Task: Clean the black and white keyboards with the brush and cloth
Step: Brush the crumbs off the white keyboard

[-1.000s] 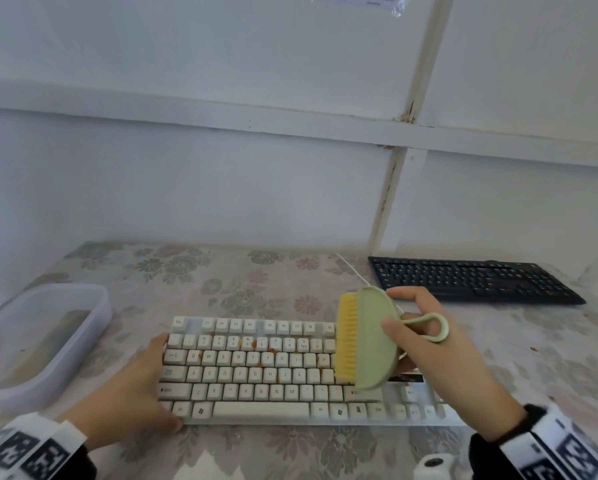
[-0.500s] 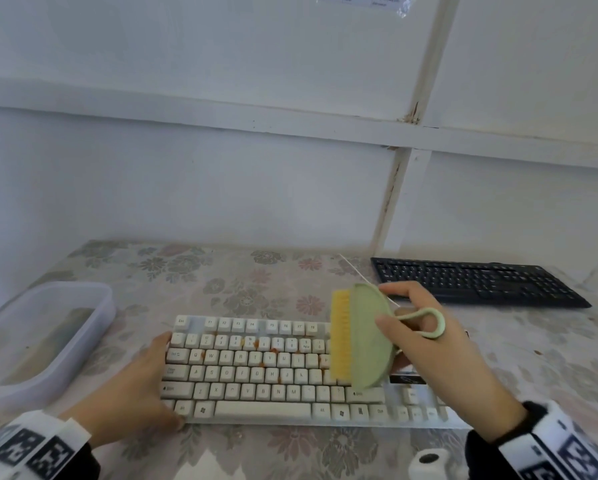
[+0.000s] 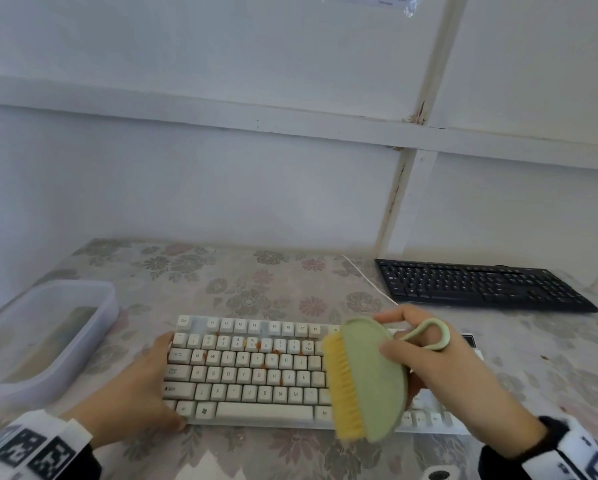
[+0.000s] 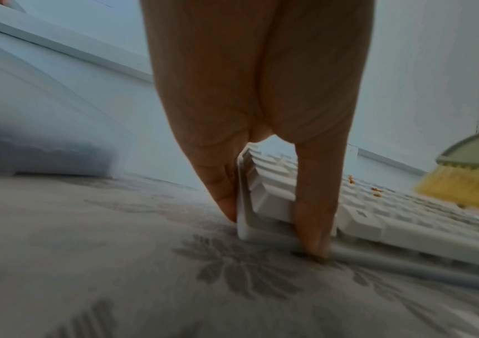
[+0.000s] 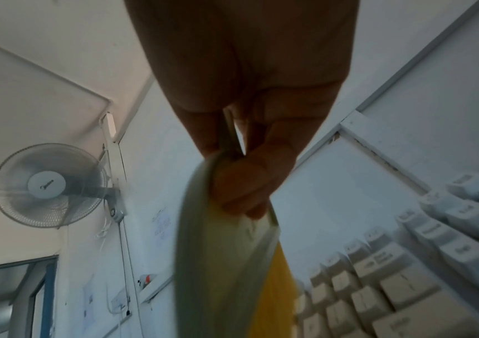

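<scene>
Here the right hand (image 3: 439, 368) pinches the light, stiff green plastic brush (image 3: 366, 379) by its back; the left hand's (image 3: 134, 386) straight fingers brace the rigid white plastic keyboard's (image 3: 249, 372) corner.

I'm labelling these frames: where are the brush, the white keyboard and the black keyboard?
brush (image 3: 372, 377): head view, green back.
white keyboard (image 3: 256, 375): head view, middle letter keys.
black keyboard (image 3: 477, 285): head view, centre of its keys.

head view looks down from above; both wrist views sit low, sharing the white keyboard (image 3: 249, 372).
</scene>
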Motion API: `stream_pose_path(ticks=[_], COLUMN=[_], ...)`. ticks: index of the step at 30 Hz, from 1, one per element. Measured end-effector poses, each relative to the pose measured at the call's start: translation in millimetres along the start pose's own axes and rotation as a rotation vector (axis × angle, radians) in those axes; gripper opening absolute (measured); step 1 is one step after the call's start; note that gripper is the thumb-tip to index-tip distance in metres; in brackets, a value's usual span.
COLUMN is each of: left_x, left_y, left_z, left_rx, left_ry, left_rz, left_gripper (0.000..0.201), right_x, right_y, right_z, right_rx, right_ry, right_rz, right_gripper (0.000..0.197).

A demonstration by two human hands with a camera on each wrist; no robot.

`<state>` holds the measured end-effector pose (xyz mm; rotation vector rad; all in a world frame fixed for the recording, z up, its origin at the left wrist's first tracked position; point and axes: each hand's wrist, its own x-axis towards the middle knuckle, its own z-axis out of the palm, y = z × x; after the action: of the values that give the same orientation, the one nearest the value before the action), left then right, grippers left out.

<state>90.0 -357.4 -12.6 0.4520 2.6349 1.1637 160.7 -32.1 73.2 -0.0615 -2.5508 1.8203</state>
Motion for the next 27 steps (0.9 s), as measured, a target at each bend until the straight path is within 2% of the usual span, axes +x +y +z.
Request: stream_pose_path(ticks=[2,4,10,14,21,24,27], left_x=[-0.1,0.0,1.7,1.2,1.6,1.7,2.5], left_y=[0.6,0.4,-1.2,0.9,-2.1,-4.7,-7.5], left_z=[-0.2,-0.2,0.0,0.9,0.6,0.8,0.4], left_rx=[-0.003,-0.002,0.068,0.075,0.081,0.076,0.073], left_ry=[0.001,0.004,0.012,0.007,0.025,0.023,0.021], left_rz=[-0.005,-0.014,-0.029,-0.018,-0.023,-0.022,-0.025], left_gripper=[0.084,0.084,0.084,0.081,0.082,0.083,0.085], right_x=[5.1,9.4,3.4,-0.7,11.9,14.3,10.0], right_y=[-0.8,2.0,13.5,3.4,-4.2,0.9,6.8], right_z=[-1.5,0.4,11.5,2.4,3.0,12.7,16.5], right_rx=[0.034,0.028,-0.091,-0.059,0.012,-0.02,-0.054], right_ry=[0.095,0.128,-0.009,-0.113,0.14,0.101,-0.001], right_rz=[-0.05,-0.085,0.017,0.098,-0.048,-0.015,0.04], right_gripper=[0.022,0.022,0.022,0.02,0.02,0.019,0.018])
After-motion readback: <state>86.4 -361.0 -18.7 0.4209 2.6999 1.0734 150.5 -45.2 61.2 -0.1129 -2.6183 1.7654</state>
